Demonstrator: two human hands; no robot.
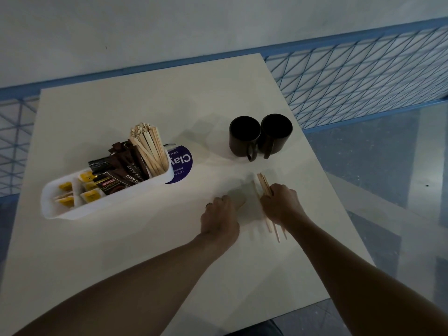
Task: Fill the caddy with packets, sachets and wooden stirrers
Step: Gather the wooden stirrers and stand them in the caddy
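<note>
A bundle of stirrers [263,184] is gripped by the right hand [281,204], fingers curled round it, low over the table [145,251]. The left hand [219,219] is rested just beside it, loosely curled, holding nothing. The caddy [109,203] is set well left of both hands.

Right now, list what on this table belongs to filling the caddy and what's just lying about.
Job: white caddy, brown sachets, yellow packets, standing stirrers, loose stirrers in the right hand.
Lying about: two dark mugs, round purple label.
</note>
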